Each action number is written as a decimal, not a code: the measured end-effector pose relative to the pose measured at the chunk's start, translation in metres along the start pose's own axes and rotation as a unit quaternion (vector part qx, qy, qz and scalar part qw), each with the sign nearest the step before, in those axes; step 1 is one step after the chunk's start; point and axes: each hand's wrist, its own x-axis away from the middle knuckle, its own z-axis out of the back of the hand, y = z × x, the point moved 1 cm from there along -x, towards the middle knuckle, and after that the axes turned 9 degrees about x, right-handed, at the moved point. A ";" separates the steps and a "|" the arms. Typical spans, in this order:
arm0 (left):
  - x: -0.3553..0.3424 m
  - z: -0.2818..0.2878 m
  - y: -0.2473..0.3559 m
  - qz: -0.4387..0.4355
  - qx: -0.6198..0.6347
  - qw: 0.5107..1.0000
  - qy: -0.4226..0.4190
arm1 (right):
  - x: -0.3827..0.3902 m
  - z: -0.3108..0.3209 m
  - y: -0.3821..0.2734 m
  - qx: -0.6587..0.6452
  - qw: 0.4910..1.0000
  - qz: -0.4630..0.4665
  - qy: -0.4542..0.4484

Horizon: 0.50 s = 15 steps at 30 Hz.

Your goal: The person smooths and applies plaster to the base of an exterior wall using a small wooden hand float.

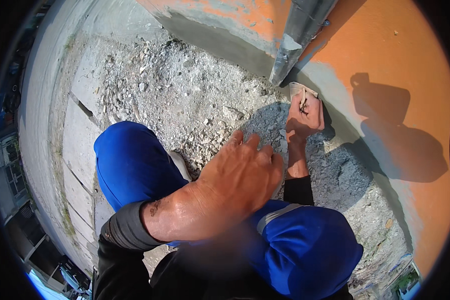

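My right hand [307, 114] is closed round a flat, pale tan scraper-like piece [301, 90], its broad end at the foot of the wall. The fingers hide the rest of it, so its exact kind is unclear. Just above stands the lower end of a grey metal post [286, 57], beside the painted corner. My left hand [237, 182] is raised close to the camera, back upward, over my knees. Its fingers curl under, hiding whatever they may hold. No contact with the wall shows there.
An orange wall [385, 55] with a grey plaster band [342, 117] rises at the right. Loose gravel and rubble [185, 85] cover the ground before it. Concrete slabs [82, 120] lie to the left. My blue-clad knees [135, 162] are bent beneath my arms.
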 end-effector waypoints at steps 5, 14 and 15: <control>0.008 0.004 -0.006 0.013 0.021 0.999 -0.035 | -0.012 -0.004 -0.011 -0.007 0.999 0.044 -0.010; 0.021 0.011 -0.010 0.003 0.007 1.000 -0.012 | 0.054 0.023 0.038 -0.231 0.932 -0.269 -0.078; 0.021 0.012 -0.011 0.001 0.009 1.000 -0.013 | 0.060 0.024 0.034 -0.227 0.933 -0.269 -0.078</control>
